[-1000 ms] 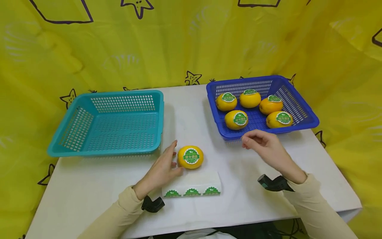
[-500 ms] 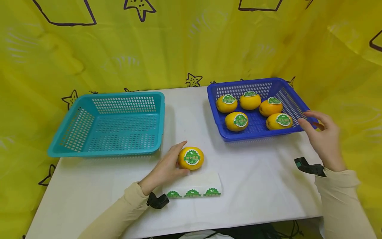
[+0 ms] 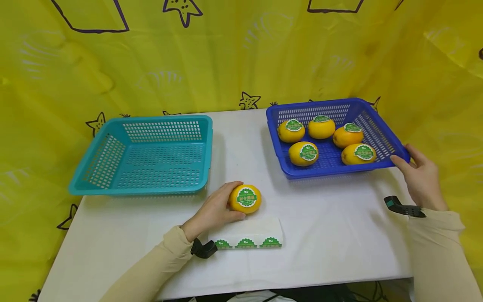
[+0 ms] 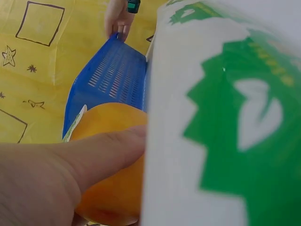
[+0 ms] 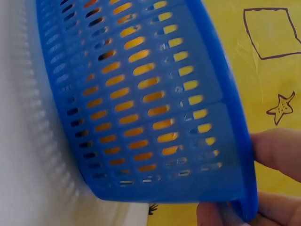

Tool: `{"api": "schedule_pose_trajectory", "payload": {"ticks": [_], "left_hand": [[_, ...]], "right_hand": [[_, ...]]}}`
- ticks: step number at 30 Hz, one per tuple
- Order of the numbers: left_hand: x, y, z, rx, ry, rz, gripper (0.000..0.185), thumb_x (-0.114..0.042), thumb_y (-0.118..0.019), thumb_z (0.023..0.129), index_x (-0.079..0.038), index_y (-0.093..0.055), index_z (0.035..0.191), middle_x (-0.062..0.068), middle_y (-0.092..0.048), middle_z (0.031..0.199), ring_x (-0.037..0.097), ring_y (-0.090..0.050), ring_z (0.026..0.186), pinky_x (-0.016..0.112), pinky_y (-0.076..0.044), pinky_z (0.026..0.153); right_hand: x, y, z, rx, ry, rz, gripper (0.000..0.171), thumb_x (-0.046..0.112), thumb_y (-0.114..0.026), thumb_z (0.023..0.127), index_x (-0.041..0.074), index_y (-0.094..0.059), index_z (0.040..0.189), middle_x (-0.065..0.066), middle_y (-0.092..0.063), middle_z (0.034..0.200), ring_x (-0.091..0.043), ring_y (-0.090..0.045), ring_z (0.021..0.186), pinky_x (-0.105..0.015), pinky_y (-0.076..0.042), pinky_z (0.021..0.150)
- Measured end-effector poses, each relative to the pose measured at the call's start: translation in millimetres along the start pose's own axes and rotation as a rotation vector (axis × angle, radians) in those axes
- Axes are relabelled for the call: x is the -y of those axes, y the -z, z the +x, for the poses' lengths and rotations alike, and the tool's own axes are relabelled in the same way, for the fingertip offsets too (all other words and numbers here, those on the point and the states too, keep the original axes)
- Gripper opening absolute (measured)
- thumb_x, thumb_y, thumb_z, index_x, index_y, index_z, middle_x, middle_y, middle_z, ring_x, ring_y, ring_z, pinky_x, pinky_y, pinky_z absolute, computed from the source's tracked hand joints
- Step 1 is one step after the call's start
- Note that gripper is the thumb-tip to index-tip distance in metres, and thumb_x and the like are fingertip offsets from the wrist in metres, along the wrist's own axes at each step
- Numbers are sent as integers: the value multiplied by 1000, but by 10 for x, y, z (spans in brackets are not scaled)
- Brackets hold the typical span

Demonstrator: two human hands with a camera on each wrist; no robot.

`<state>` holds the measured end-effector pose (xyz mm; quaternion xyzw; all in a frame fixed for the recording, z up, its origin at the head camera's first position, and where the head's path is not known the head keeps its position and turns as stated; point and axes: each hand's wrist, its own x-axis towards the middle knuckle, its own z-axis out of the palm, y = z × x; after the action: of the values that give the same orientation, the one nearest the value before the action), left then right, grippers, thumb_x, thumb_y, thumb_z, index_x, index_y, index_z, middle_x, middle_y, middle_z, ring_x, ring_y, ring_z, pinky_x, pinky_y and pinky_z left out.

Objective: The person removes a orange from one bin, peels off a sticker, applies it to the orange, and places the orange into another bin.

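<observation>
A white table stands in front of a yellow cloth backdrop printed with dark outlines of stars and squares; the cloth hangs behind the table and wraps round both sides. The left hand grips an orange fruit that sits on the table near the front middle, thumb curled along its near side and fingers round its left side, with a green round sticker facing up on the fruit. Just in front of that fruit lies a white strip of paper with 3 green stickers along its front edge; in the left wrist view the strip fills the frame, blurred, beside the thumb and fruit. To the left, a teal basket rests on the table. To the right, a blue basket holds 5 orange fruits, each with a green sticker on top. The right hand grips the near right corner of the blue basket's rim, fingers curled over the edge, as the right wrist view shows. Cream sleeves cover both forearms, each with a dark wrist device.
</observation>
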<state>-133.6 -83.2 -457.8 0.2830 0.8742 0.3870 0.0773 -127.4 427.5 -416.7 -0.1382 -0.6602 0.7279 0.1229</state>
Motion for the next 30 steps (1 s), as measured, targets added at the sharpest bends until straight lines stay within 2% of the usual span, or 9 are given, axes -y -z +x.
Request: {"api": "schedule_pose_trajectory", "payload": {"ticks": [3, 7, 11, 14, 18, 22, 24, 27, 30], "left_hand": [[-12, -14, 21, -7, -4, -1, 81, -20, -89, 74, -5, -44, 140, 10, -52, 134, 23, -52, 113, 40, -43, 99], [-100, -2, 45, -32, -14, -29, 80, -24, -88, 74, -7, -43, 139, 6, -51, 132, 17, -53, 109, 33, -47, 92], [-337, 50, 133, -38, -49, -98, 79, -25, -87, 76, -8, -43, 139, 4, -50, 130, 13, -53, 108, 24, -51, 82], [-585, 85, 282, -35, -98, -155, 80, -26, -86, 77, -7, -41, 140, 4, -49, 129, 12, -53, 107, 19, -52, 77], [-913, 100, 569, -41, -176, -178, 80, -31, -84, 79, -6, -39, 141, 4, -49, 127, 11, -53, 105, 17, -51, 76], [-1163, 68, 925, -52, -219, -130, 81, -39, -81, 80, -8, -38, 142, 4, -50, 128, 11, -52, 106, 18, -47, 84], [-1250, 32, 1122, -45, -210, -87, 82, -43, -79, 81, -8, -38, 143, 5, -50, 131, 12, -51, 109, 20, -45, 88], [-1339, -48, 1430, -12, -162, -17, 86, -48, -76, 83, -8, -34, 147, 5, -49, 134, 13, -49, 114, 22, -43, 93], [-1390, -150, 1747, 32, -122, 37, 85, -51, -74, 83, -9, -35, 145, 3, -49, 130, 12, -49, 109, 21, -43, 89]], "right_hand": [[-24, 50, 4, 16, -4, 57, 82, 2, -64, 93, 1, -9, 153, -5, -11, 160, 6, -59, 98, -7, -44, 79], [-40, 84, 15, 21, -5, 87, 81, 4, -65, 92, 4, -12, 154, -8, -14, 159, 5, -62, 93, -9, -46, 79], [-36, 88, 23, 14, -5, 81, 81, 7, -66, 92, 7, -14, 154, -5, -14, 160, 5, -62, 95, -9, -45, 80], [-28, 90, 25, 10, 0, 94, 81, 6, -65, 92, 7, -13, 154, -2, -12, 161, 5, -61, 96, -9, -44, 81], [-26, 92, 15, 5, 5, 110, 82, 5, -65, 92, 7, -12, 154, -3, -10, 161, 4, -61, 96, -9, -44, 82], [-42, 80, 1, -1, 13, 105, 82, 5, -64, 92, 5, -10, 154, -4, -9, 161, 3, -61, 97, -10, -43, 84], [-56, 69, -4, 1, 13, 93, 82, 6, -64, 92, 5, -10, 154, -5, -8, 161, 4, -60, 97, -10, -42, 84], [-76, 57, -4, 15, 17, 77, 82, 6, -63, 93, 4, -8, 153, -5, -6, 161, 3, -59, 98, -10, -42, 85], [-83, 55, -3, 28, 30, 70, 80, 5, -62, 94, 2, -7, 153, -8, -7, 161, 4, -60, 97, -10, -42, 84]]}}
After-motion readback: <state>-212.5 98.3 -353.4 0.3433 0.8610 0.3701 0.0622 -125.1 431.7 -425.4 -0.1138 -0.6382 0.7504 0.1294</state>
